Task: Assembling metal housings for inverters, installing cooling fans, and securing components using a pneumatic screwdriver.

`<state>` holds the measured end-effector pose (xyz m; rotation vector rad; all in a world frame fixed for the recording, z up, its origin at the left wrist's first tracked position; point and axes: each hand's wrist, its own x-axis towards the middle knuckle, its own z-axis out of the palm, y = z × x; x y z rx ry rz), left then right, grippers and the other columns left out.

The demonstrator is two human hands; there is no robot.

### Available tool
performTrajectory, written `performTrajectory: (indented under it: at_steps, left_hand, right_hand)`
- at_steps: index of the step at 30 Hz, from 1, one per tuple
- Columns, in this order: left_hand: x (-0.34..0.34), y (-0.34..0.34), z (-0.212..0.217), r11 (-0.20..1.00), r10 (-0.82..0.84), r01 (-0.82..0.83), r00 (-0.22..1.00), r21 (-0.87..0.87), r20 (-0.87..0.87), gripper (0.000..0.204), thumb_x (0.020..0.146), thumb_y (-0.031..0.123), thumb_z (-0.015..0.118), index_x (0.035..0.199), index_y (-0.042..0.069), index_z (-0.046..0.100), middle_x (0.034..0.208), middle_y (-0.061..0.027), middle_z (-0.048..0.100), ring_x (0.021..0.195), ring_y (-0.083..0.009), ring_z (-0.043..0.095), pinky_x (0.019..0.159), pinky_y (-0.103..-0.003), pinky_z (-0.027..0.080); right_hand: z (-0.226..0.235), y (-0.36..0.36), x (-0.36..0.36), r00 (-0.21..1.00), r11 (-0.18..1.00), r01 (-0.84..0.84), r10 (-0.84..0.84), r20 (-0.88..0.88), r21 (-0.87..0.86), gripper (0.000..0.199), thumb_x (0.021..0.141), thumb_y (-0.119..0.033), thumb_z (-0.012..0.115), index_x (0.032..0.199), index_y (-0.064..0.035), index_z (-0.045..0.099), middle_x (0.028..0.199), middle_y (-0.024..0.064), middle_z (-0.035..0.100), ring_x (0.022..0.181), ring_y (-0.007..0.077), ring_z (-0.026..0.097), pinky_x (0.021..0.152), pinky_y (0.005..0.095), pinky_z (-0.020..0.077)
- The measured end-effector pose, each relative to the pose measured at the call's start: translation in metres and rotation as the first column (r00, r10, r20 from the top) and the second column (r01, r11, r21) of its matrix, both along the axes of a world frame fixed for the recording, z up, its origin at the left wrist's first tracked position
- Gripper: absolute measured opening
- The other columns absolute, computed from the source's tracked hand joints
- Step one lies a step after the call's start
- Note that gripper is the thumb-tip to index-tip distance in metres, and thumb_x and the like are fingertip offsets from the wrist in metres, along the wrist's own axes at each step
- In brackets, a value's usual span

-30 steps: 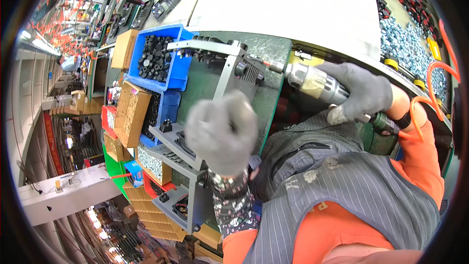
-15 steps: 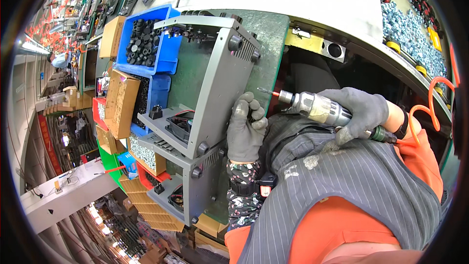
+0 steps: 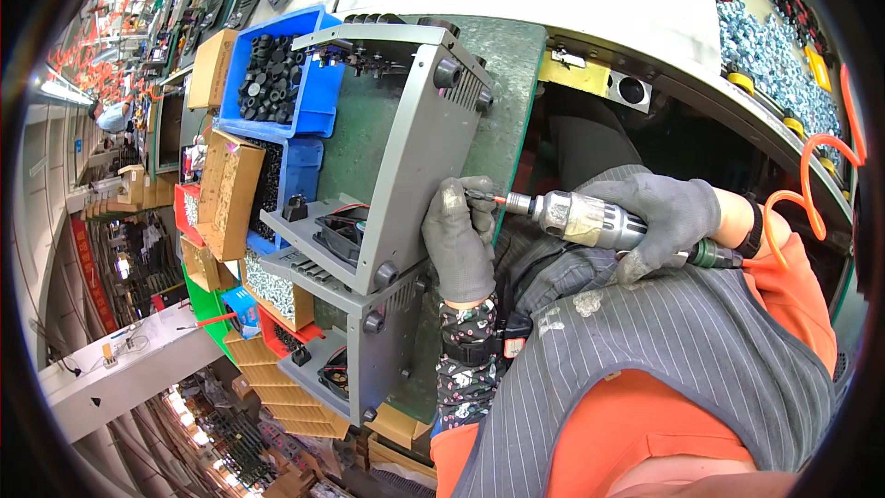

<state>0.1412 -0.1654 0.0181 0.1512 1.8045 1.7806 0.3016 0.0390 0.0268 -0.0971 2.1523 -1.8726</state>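
Note:
My right hand [image 3: 671,212], in a grey glove, is wrapped round a pneumatic screwdriver [image 3: 583,219] lying level, its bit toward my left hand. My gloved left hand [image 3: 458,244] is closed, fingers curled and fingertips at the end of the bit; whatever they pinch is too small to make out. Just left of that hand stands a grey metal housing [image 3: 419,161] with round black feet on its outer face and a black fan [image 3: 343,232] inside. A second grey housing [image 3: 383,350] is nearer to me, also with a fan.
Blue bins [image 3: 323,115], one with black rubber feet [image 3: 270,83], stand beyond the housings. Cardboard boxes [image 3: 229,194] and a box of small screws [image 3: 269,290] sit at the left. Shiny metal parts [image 3: 774,65] are heaped at far right. An orange hose [image 3: 804,189] hangs by my right arm.
The screwdriver has moved left and slightly down in my right hand, bringing its bit to my left fingertips. My left fingers have drawn together around the bit's end.

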Motion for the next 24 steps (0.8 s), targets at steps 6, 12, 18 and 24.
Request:
performTrajectory:
  at_steps: [6, 12, 18, 24]
  left_hand:
    - [-0.004, -0.001, 0.001, 0.990, -0.143, 0.143, 0.985, -0.009, -0.095, 0.041, 0.099, 0.042, 0.055, 0.096, 0.004, 0.068, 0.067, 0.0057, 0.054, 0.053, -0.0005, 0.037, 0.046, -0.018, 0.026]
    - [-0.008, 0.007, 0.019, 0.924, -0.369, 0.332, 0.903, -0.189, -0.219, 0.038, 0.099, 0.038, 0.057, 0.103, 0.001, 0.069, 0.081, 0.0018, 0.064, 0.067, -0.0077, 0.053, 0.060, -0.024, 0.042]
    - [-0.010, 0.017, 0.115, 0.772, -0.598, 0.131, 0.483, -0.622, -0.640, 0.027, 0.086, 0.029, 0.071, 0.102, 0.008, 0.071, 0.092, -0.0089, 0.070, 0.079, -0.0258, 0.066, 0.071, -0.037, 0.051]
    - [-0.072, 0.059, 0.134, 0.485, -0.823, -0.108, 0.278, -0.868, -0.495, 0.045, 0.083, 0.039, 0.069, 0.111, 0.004, 0.067, 0.100, -0.0179, 0.068, 0.094, -0.0351, 0.066, 0.079, -0.042, 0.051]
  right_hand:
    - [-0.006, 0.010, 0.006, 0.998, 0.992, -0.024, 0.032, 0.057, -0.125, 0.072, 0.068, -0.024, 0.083, 0.128, -0.0017, 0.052, 0.098, 0.0076, 0.067, 0.088, 0.0173, 0.063, 0.080, 0.0321, 0.0517]
    - [-0.007, 0.022, 0.007, 0.999, 0.982, 0.046, -0.043, 0.023, -0.181, 0.070, 0.068, -0.023, 0.083, 0.128, -0.0023, 0.052, 0.096, 0.0066, 0.065, 0.087, 0.0152, 0.061, 0.078, 0.0297, 0.0511]
    - [0.003, 0.056, -0.004, 0.972, 0.978, 0.202, -0.208, 0.114, 0.058, 0.078, 0.064, -0.028, 0.085, 0.129, -0.0002, 0.052, 0.099, 0.0065, 0.062, 0.088, 0.0153, 0.057, 0.080, 0.0314, 0.0489]
    - [0.004, 0.062, -0.018, 0.963, 0.957, 0.255, -0.265, 0.058, 0.138, 0.077, 0.062, -0.020, 0.079, 0.131, 0.0001, 0.051, 0.101, 0.0083, 0.060, 0.090, 0.0171, 0.056, 0.083, 0.0316, 0.0477]
